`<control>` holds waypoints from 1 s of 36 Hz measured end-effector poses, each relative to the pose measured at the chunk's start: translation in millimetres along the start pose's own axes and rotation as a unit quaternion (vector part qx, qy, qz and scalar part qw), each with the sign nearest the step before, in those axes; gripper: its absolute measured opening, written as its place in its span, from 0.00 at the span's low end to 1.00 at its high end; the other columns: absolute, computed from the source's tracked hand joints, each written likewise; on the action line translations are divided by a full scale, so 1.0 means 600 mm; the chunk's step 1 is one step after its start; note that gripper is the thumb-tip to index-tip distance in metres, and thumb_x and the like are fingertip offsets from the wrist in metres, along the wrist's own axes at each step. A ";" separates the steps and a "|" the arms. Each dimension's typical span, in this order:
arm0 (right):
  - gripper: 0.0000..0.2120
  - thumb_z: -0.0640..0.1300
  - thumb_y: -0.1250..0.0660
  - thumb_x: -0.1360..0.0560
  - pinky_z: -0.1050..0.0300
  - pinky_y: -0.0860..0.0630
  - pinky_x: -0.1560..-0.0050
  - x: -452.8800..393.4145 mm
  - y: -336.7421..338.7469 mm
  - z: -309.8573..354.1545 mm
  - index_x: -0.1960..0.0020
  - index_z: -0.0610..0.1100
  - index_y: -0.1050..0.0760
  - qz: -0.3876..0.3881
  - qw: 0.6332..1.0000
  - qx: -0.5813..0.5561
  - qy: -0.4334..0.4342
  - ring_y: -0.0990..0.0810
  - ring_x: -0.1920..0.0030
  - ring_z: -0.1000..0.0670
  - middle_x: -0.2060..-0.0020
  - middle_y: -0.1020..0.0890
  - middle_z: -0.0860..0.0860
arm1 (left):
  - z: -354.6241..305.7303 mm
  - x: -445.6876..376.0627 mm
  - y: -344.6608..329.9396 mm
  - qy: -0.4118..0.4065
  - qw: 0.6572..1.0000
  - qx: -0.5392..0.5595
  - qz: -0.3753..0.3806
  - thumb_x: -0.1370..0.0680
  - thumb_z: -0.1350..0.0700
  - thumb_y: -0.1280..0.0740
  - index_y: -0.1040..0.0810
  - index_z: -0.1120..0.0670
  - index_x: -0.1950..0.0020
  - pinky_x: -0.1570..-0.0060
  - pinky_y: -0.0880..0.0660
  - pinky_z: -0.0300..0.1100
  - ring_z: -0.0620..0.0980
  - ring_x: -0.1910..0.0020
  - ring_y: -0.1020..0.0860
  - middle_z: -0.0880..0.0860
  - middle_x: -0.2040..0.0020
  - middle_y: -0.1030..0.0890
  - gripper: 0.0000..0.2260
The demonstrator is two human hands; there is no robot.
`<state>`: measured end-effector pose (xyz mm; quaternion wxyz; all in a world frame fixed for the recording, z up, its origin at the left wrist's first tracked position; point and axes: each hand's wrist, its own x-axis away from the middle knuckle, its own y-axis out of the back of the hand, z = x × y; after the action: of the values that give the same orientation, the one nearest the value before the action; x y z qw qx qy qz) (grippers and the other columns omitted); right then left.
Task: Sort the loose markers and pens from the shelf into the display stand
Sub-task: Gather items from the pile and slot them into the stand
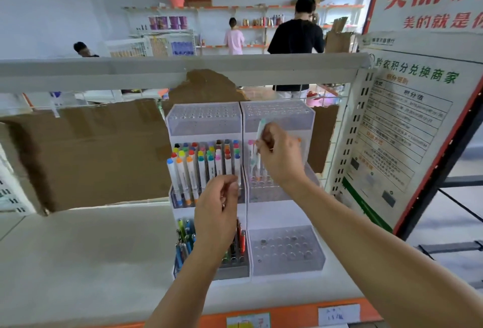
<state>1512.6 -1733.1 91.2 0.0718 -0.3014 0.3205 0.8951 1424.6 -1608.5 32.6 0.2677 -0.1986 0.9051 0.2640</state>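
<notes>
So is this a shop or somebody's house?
Most likely a shop. A display stand full of coloured markers sits on a shelf with price labels on its edge, and more stocked shelves line the back wall.

Your left side of the shelf (78,249) lies open; the display stand (279,212) and cardboard sheet (91,155) block ahead.

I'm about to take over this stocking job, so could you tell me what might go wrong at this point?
The right hand pinches a teal-capped marker tilted over the right stand's middle tier; it may miss a hole or knock the few markers already standing there. The left hand grips a marker in the tightly packed left middle row, so neighbours could tip or lift out. The left forearm crosses close over the pens in the bottom tier and might brush them.
</notes>
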 end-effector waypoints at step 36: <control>0.12 0.49 0.36 0.22 0.50 0.30 0.42 0.059 -0.040 -0.014 0.40 0.47 0.28 0.047 0.979 0.184 -0.077 0.26 0.41 0.46 0.42 0.23 0.51 | 0.030 0.003 0.029 0.018 0.999 -0.011 0.026 0.20 0.55 0.39 0.22 0.52 0.45 0.52 0.27 0.29 0.42 0.53 0.22 0.46 0.53 0.20 0.08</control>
<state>1495.6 -1721.7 52.7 0.1079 -0.1977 0.4872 0.8437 1421.2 -1584.8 25.0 0.2421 -0.1826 0.9116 0.2776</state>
